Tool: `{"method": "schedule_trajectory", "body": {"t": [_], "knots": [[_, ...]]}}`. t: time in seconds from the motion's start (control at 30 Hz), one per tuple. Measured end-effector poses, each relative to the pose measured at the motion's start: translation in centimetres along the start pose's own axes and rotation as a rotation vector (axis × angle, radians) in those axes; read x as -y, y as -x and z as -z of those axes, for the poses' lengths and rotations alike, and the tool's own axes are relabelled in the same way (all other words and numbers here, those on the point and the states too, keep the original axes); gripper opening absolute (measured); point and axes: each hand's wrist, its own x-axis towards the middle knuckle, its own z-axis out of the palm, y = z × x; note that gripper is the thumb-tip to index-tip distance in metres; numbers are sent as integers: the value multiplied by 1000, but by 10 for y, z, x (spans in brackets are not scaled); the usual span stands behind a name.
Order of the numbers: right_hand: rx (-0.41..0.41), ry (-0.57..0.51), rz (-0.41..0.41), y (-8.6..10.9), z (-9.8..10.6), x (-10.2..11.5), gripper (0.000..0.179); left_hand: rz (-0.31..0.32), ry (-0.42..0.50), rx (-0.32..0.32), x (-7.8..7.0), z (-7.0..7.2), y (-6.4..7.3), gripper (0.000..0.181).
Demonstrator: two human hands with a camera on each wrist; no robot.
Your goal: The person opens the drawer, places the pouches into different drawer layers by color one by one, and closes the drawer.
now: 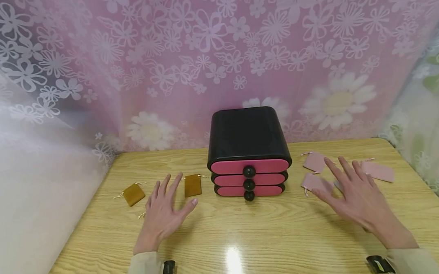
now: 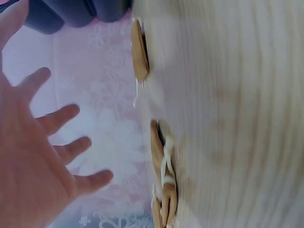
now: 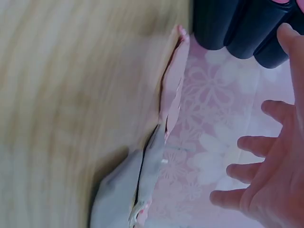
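Observation:
My left hand (image 1: 162, 218) hovers over the table's left side, fingers spread and holding nothing. Around it lie small brown drawstring pouches: one (image 1: 133, 194) to its left, another (image 1: 193, 185) beyond the thumb, and a third mostly hidden beneath the hand. My right hand (image 1: 360, 200), also spread and free of any object, is held over the right side. Near its fingers are pink drawstring pouches, two (image 1: 314, 161) (image 1: 316, 183) to the left and one (image 1: 379, 171) to the right. Grey pouches (image 3: 116, 194) show below this hand in the right wrist view, largely covered in the head view.
A black mini chest (image 1: 246, 131) with three pink drawers (image 1: 228, 167) and round black knobs stands at the table's back middle, drawers closed. Behind the wooden table (image 1: 268, 237) hangs a pink floral curtain (image 1: 187, 73); pale sheets flank both sides.

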Motion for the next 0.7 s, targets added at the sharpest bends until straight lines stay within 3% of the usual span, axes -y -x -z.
{"method": "schedule_trajectory", "body": {"t": [0.2, 0.37, 0.47, 0.7], "knots": [[-3, -212, -4, -8, 8, 14, 84, -34, 289, -76, -15, 0, -2, 59], [-33, -361, -2, -18, 15, 31, 75, -154, 574, -88, -38, -1, -5, 33], [-53, -411, -1, -23, 19, 41, 72, -205, 666, -52, -54, -3, -6, 32], [-111, -502, 73, -37, 21, 56, 67, -233, 775, 35, -82, -10, -12, 37]]}}
